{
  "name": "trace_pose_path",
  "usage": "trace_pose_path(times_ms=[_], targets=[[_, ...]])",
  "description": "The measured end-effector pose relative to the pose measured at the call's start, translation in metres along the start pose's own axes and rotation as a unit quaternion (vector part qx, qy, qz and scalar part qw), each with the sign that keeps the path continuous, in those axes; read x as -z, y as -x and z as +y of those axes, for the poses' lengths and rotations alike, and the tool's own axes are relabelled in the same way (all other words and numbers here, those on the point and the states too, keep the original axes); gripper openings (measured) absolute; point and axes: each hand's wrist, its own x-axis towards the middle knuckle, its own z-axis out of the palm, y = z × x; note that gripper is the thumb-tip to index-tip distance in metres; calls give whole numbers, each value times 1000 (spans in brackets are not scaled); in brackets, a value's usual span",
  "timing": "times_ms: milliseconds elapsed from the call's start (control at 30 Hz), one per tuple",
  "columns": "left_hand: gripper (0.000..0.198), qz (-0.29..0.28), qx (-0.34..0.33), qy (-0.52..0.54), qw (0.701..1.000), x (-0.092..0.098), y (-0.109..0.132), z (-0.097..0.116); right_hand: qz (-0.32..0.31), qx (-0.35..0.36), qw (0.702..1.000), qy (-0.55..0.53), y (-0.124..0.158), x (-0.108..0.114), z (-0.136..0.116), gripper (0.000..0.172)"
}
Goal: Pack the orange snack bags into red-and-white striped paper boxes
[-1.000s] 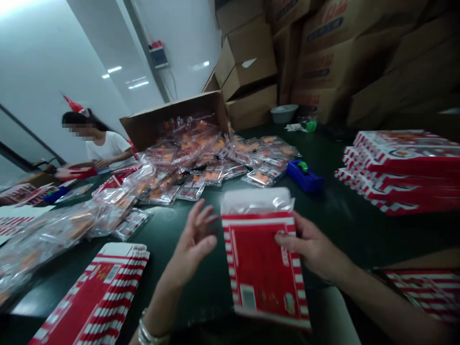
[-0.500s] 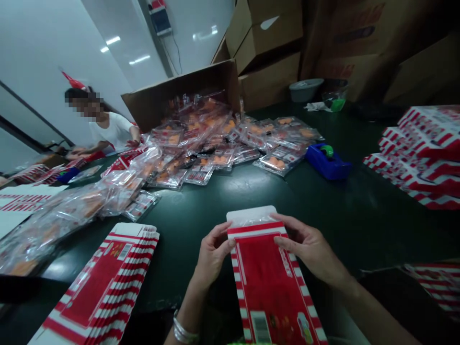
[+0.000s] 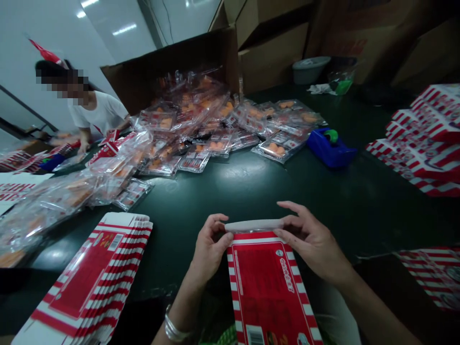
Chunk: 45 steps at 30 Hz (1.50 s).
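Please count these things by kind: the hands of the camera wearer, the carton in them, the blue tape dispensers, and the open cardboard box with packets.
Hands: 2 (left hand, right hand)
Red-and-white flat carton: 1
Blue tape dispensers: 2 (near one, far-left one)
Open cardboard box: 1
Total: 6

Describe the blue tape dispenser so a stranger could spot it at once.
On the dark green worktable, find the tipped cardboard carton spilling clear packets of orange pieces. Right of the spill, before the stacked red-and-white cartons, sits a blue tape dispenser. Unlike its neighbours, it is solid blue with a green top.
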Motion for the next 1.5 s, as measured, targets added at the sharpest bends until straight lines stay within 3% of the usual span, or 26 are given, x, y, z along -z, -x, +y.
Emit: trace_pose_path(times_ms=[67,133,333,467,533,667,767,833,900,1000,1067,1200,1267,1333,1400,1500], targets=[[6,-31,-43,-62,997,-3,3,6,-34,14,999,-7,2,5,-1,20],[8,-53,-73,-113,989,-6,8,13,-49,2,998,-40,4,8,-5,22],[22,-40,-31,-168,984,-20,7,20,-92,-73,990,-72,1,8,-20,30],[11,-146,-21,-170,974,-23,-12,26,-137,-77,987,-41,-9,15,-29,17],[14,-193,-3,-162,968,-23,-21,35,-146,-97,984,-38,-14,20,-34,20],[17,-222,-40,-183,957,-25,-24,51,-119,-73,990,-25,-7,24,-40,23],[23,-229,-96,-195,949,-24,-16,53,-43,-5,999,-1,14,20,-36,22],[27,-216,-80,-172,958,-22,-10,50,20,23,999,9,29,15,-29,20],[24,-172,-44,-118,977,-22,-5,44,63,36,997,19,38,13,-21,17],[20,-98,-31,-76,992,-22,5,37,62,46,996,34,42,13,-15,14],[20,-70,-75,-135,985,-22,14,33,48,59,996,42,43,14,-17,14],[21,-57,-226,-266,935,-25,33,26,53,98,992,49,52,17,-20,20],[26,-61,-194,-220,954,-26,37,22,53,106,992,54,57,16,-17,23],[31,-75,-104,-126,984,-27,37,19,44,105,992,59,58,13,-12,27],[30,-95,-44,-69,992,-28,32,18,26,99,994,38,57,10,-9,36],[23,-106,-35,-61,992,-28,23,17,-2,78,996,-47,52,10,-11,44]])
